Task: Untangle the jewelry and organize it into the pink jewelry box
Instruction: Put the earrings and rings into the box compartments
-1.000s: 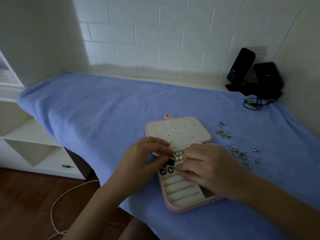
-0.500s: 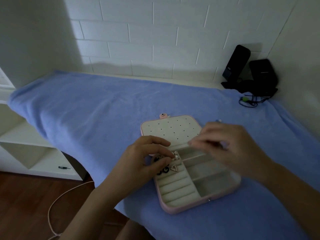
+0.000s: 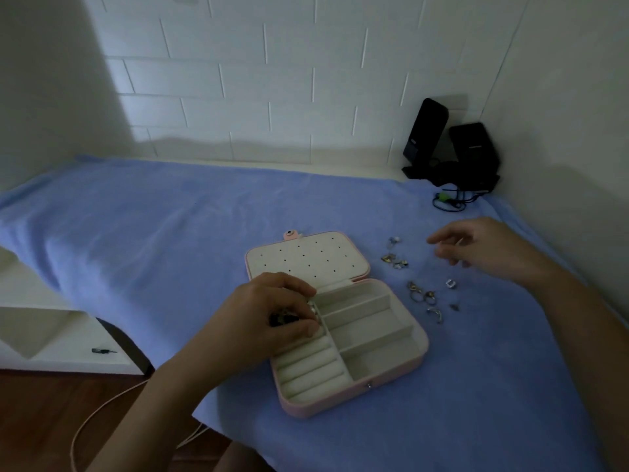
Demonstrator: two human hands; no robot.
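Note:
The pink jewelry box (image 3: 354, 396) lies open on the blue towel, its dotted cream lid (image 3: 306, 258) folded back. My left hand (image 3: 269, 311) rests over the box's upper ring rolls, fingers curled on small dark and pearly pieces (image 3: 289, 318) set there. My right hand (image 3: 483, 250) hovers above the towel to the right of the box, fingers loosely spread and holding nothing I can see. Loose jewelry lies below it: a small cluster of earrings (image 3: 394, 258) and several rings (image 3: 425, 298).
The blue towel (image 3: 153, 233) covers the tabletop up to a white brick wall. Two black speakers (image 3: 449, 148) with cables (image 3: 449, 201) stand in the back right corner. White shelves (image 3: 41, 321) sit left, and a cord (image 3: 102, 410) runs over the wooden floor.
My right hand left the box's ring rolls and swung up and right over the loose jewelry. My left hand stayed on the pieces in the ring rolls. The camera shifted slightly.

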